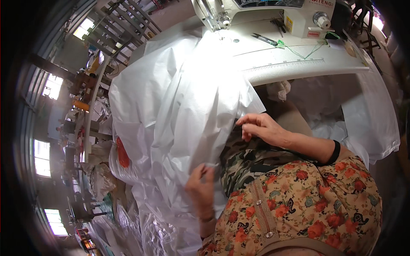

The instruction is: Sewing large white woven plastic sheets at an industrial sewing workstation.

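A large white sheet (171,111), thin and glossy like plastic or coated fabric, drapes from under the sewing machine head (213,15) down over my lap in loose folds. My left hand (200,184) is by the sheet's lower right edge, its fingers curled and closed on that edge, slightly blurred. My right hand (262,128) hovers just below the sheet's right corner, fingers loosely bent and apart, with nothing seen in them. Its fingertips lie close to the sheet's edge; whether they touch it I cannot tell. The machine's lamp washes out the sheet near the needle.
On the sewing machine bed (299,64) lie black thread snips (265,39) and a green cord (303,55). More white material (369,111) hangs at the right. A red-orange piece (122,152) shows beside the sheet; clear plastic (158,234) is bunched below. Cluttered shelving (92,106) stands at the left.
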`<control>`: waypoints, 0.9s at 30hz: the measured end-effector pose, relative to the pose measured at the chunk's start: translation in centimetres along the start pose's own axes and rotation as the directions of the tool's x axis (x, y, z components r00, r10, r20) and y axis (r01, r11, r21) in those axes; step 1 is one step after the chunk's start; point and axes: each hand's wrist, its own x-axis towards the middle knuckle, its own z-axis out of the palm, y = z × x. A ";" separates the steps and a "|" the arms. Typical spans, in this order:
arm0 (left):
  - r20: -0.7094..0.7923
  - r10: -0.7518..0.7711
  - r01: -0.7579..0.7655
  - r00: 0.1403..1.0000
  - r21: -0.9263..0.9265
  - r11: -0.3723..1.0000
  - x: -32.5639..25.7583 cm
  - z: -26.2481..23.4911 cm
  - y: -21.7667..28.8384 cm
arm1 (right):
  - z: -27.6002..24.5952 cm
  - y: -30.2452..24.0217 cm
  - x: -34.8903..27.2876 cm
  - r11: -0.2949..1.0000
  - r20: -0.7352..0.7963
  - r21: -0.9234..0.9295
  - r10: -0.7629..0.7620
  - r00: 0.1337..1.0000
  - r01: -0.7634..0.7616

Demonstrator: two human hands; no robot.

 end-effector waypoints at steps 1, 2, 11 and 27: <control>-0.020 0.120 -0.121 0.993 -0.014 0.993 0.0 1.5 1.2 | 0.2 0.1 0.5 1.000 -0.113 -0.020 -0.009 0.994 0.006; -0.032 0.198 -0.197 0.980 0.050 0.979 0.5 2.9 2.0 | 0.3 0.2 1.1 0.999 -0.223 -0.042 -0.019 0.975 0.010; 0.039 0.286 -0.261 0.958 0.541 0.800 3.5 9.3 -5.9 | 2.3 2.0 1.5 0.996 -0.198 -0.025 0.083 0.977 -0.090; 0.301 -0.117 0.272 0.946 -0.545 0.793 -0.2 0.0 -2.3 | 3.4 -0.5 0.7 0.992 -0.150 0.065 0.112 0.982 -0.104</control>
